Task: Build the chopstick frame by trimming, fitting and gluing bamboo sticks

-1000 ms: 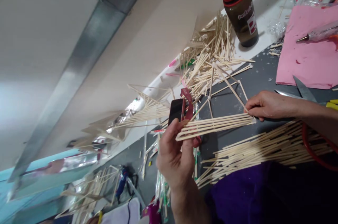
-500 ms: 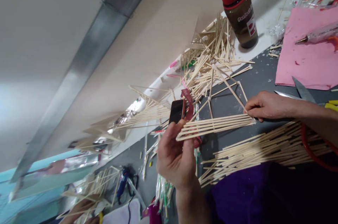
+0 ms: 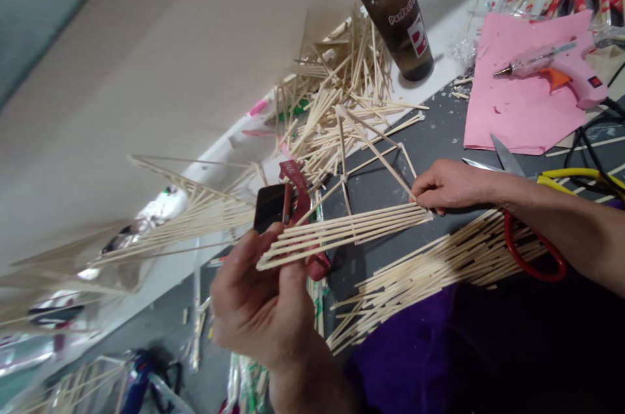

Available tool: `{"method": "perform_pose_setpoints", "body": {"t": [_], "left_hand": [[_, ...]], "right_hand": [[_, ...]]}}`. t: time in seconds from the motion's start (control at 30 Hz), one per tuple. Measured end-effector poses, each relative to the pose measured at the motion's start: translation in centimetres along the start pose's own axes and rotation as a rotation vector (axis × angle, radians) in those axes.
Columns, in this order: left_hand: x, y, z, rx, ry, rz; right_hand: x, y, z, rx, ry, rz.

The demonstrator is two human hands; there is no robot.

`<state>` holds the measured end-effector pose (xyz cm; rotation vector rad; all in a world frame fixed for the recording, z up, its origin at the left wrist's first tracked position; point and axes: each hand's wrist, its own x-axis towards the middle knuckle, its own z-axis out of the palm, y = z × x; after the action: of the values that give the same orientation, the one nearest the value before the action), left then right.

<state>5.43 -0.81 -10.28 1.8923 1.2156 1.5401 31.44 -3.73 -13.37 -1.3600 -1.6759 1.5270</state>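
A frame of thin wooden sticks [image 3: 349,229] spans the space between my hands, a row of parallel sticks along its lower side and slanting sticks rising behind. My left hand [image 3: 263,310] is closed on the row's near left end, thumb below and fingers behind. At the opposite end, my right hand [image 3: 449,185] pinches the corner where several sticks meet; whitish glue shows at the joints. Below the frame, a bundle of loose sticks [image 3: 420,264] lies by my lap. Scissors [image 3: 510,157] lie beside my right forearm, which partly covers them.
A red-capped bottle [image 3: 398,23] stands beside a heap of sticks [image 3: 336,101]. On a pink sheet [image 3: 517,114] rests a pink glue gun [image 3: 581,69] with a cord. A dark phone [image 3: 268,207] and maroon ribbon [image 3: 297,189] lie behind my left hand. Another stick frame [image 3: 195,212] stands left.
The view has swung right, so everything appears further left and more of the glue gun shows. Both hands keep the same hold on the stick frame.
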Motion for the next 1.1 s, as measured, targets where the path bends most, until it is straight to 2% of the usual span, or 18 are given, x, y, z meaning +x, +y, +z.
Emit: {"method": "perform_pose_setpoints", "body": {"t": [0.2, 0.3, 0.67, 0.9, 1.1], "left_hand": [[-0.2, -0.5, -0.5, 0.114, 0.0, 0.005], [-0.3, -0.5, -1.0, 0.155, -0.045, -0.033], [0.0, 0.4, -1.5, 0.145, -0.148, -0.072], [-0.3, -0.7, -1.3, 0.137, -0.104, -0.03], [-0.1, -0.2, -0.2, 0.044, -0.073, 0.037]], "right_hand": [[-0.1, 0.2, 0.0, 0.017, -0.018, -0.01], [-0.1, 0.3, 0.1, 0.003, -0.028, -0.012], [0.1, 0.6, 0.3, -0.01, -0.04, -0.022], [0.0, 0.3, 0.1, 0.039, -0.015, -0.014], [-0.1, 0.0, -0.1, 0.036, 0.013, 0.01]]}}
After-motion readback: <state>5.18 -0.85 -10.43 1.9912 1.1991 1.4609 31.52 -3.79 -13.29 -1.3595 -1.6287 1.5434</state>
